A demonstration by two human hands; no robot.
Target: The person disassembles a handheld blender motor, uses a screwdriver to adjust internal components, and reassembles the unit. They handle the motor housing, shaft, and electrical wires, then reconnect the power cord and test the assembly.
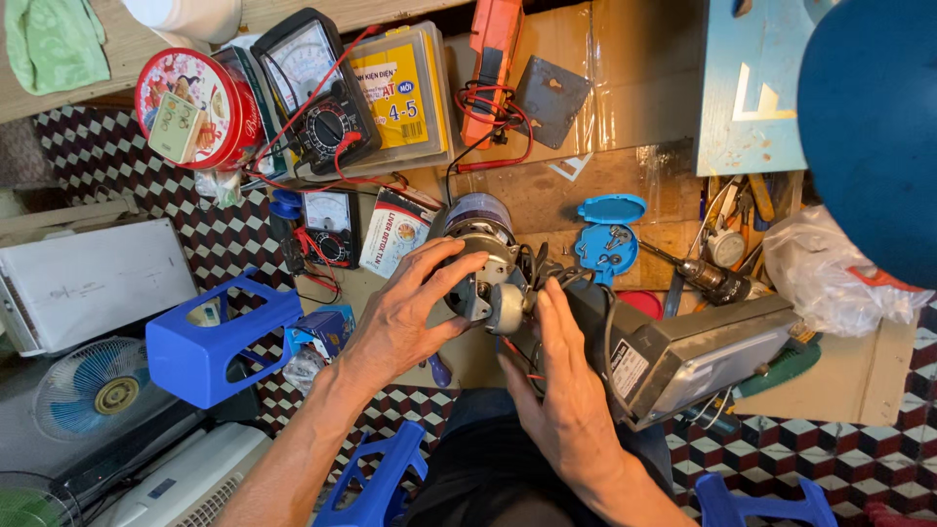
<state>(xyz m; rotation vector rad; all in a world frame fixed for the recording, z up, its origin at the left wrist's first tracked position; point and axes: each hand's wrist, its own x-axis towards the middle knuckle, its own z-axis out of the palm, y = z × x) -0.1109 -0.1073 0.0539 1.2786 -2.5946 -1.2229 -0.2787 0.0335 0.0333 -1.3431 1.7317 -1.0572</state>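
Right hand [566,390]: open, fingers flat beside the motor [483,268].
Left hand [405,312]: wraps the motor.
Motor: axis runs up-left, away from the person.
Room: meters [322,98] crowd behind.

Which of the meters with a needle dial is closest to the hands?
The small meter, lying just up and left of the left hand. The big meter sits farther back, propped on the yellow box, and has a much larger dial.

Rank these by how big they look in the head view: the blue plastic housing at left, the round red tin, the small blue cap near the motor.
1. Blue plastic housing, though it may lie nearer the camera.
2. Round red tin.
3. Small blue cap, clearly smallest.
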